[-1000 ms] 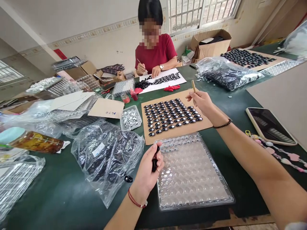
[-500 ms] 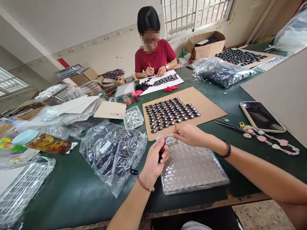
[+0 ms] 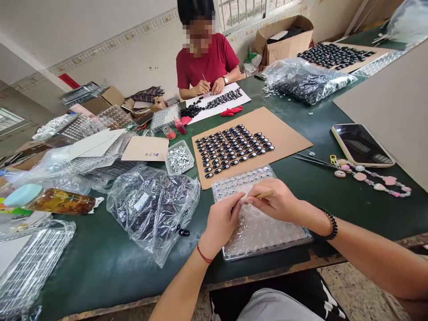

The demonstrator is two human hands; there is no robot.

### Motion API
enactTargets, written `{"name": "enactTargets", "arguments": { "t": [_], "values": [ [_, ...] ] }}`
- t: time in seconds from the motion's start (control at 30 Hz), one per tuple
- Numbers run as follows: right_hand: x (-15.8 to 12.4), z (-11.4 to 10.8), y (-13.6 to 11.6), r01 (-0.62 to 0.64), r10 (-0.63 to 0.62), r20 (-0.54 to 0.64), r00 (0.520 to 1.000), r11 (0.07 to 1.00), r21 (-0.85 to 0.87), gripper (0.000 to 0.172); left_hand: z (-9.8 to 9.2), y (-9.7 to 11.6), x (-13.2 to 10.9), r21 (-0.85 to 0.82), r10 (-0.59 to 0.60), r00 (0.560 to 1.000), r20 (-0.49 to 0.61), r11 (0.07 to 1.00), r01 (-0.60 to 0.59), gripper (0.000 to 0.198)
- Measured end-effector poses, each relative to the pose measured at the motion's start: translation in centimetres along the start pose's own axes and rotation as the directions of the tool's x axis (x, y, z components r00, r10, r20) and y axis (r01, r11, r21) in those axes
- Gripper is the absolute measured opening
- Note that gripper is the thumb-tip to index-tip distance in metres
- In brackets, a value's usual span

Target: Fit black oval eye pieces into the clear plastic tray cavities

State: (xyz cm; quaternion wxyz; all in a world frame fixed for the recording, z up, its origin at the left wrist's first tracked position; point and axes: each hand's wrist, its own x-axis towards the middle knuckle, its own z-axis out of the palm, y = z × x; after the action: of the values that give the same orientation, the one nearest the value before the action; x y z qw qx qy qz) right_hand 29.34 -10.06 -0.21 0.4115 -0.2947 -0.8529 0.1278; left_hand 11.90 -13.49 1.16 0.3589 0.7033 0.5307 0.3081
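Observation:
My left hand (image 3: 223, 222) is closed, thumb and fingers pinched together over the tray; whatever sits in them is hidden. My right hand (image 3: 279, 201) grips a thin wooden stick (image 3: 265, 194), its tip end meeting the left fingertips. Below both hands lies a clear plastic tray (image 3: 267, 232) with round pockets; small shiny round gems (image 3: 247, 177) fill its far rows. Beyond it, a brown cardboard sheet (image 3: 287, 138) carries rows of black oval pieces (image 3: 234, 149) with pale shiny centres.
Left of the board stands a small tub (image 3: 179, 158) of silvery gems. A plastic bag (image 3: 150, 209) of black pieces lies nearer, a loose black piece (image 3: 183, 232) beside it. Tweezers (image 3: 314, 160), a phone (image 3: 363, 145) and a beaded strap (image 3: 377, 178) lie right. A co-worker (image 3: 207, 62) sits opposite.
My hands have come together lower over the tray, uncovering its gem rows. The stick has tipped from upright to nearly level. The dark piece seen in my left hand is now hidden.

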Motion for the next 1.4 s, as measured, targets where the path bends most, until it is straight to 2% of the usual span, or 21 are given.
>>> {"name": "enactTargets", "arguments": {
  "t": [0.2, 0.33, 0.47, 0.67, 0.8, 0.97, 1.07, 1.2, 1.3, 1.4],
  "values": [
    [-0.3, 0.0, -0.2, 0.092, -0.09, 0.036, 0.995, 0.993, -0.073, 0.022, -0.1, 0.0, 0.1, 0.057, -0.023, 0.997, 0.073, 0.998, 0.019, 0.021],
    [-0.4, 0.0, -0.1, 0.107, -0.108, -0.018, 0.994, 0.992, -0.062, 0.022, -0.1, 0.1, 0.2, 0.084, -0.028, 0.997, 0.073, 0.996, 0.021, 0.02],
    [-0.1, -0.2, -0.3, 0.087, -0.088, -0.096, 0.991, 0.996, -0.018, 0.023, -0.3, 0.0, 0.3, 0.018, -0.094, 0.995, 0.033, 0.996, 0.093, 0.021],
    [0.0, -0.5, -0.7, 0.055, -0.057, -0.141, 0.988, 0.998, -0.021, 0.022, -0.9, -0.2, 0.6, -0.106, -0.204, 0.979, -0.024, 0.974, 0.2, 0.023],
    [-0.1, -0.7, -0.7, -0.062, 0.08, -0.237, 0.968, 0.995, 0.079, 0.021, -1.1, -0.4, 0.8, -0.259, -0.278, 0.957, -0.083, 0.933, 0.248, 0.026],
    [0.0, -0.9, -0.9, -0.209, 0.28, -0.25, 0.927, 0.939, 0.274, 0.017, -0.5, -0.3, 0.6, -0.368, -0.3, 0.953, 0.046, 0.882, 0.295, 0.035],
    [0.0, -0.7, -1.1, -0.216, 0.298, -0.218, 0.929, 0.918, 0.334, 0.015, -0.1, -0.2, 0.4, -0.407, -0.274, 0.956, 0.103, 0.865, 0.292, 0.038],
    [-0.1, -0.3, -1.1, -0.211, 0.303, -0.201, 0.931, 0.9, 0.381, 0.015, 0.1, -0.2, 0.3, -0.405, -0.258, 0.96, 0.107, 0.871, 0.279, 0.036],
    [-0.4, -0.2, -1.1, -0.23, 0.359, -0.235, 0.903, 0.869, 0.439, 0.016, 0.1, -0.4, 0.4, -0.391, -0.259, 0.96, 0.104, 0.877, 0.279, 0.034],
    [-0.6, -0.4, -1.0, -0.251, 0.439, -0.295, 0.849, 0.825, 0.505, 0.016, -0.3, -0.3, 0.4, -0.381, -0.265, 0.954, 0.138, 0.875, 0.298, 0.03]
  ]
}}
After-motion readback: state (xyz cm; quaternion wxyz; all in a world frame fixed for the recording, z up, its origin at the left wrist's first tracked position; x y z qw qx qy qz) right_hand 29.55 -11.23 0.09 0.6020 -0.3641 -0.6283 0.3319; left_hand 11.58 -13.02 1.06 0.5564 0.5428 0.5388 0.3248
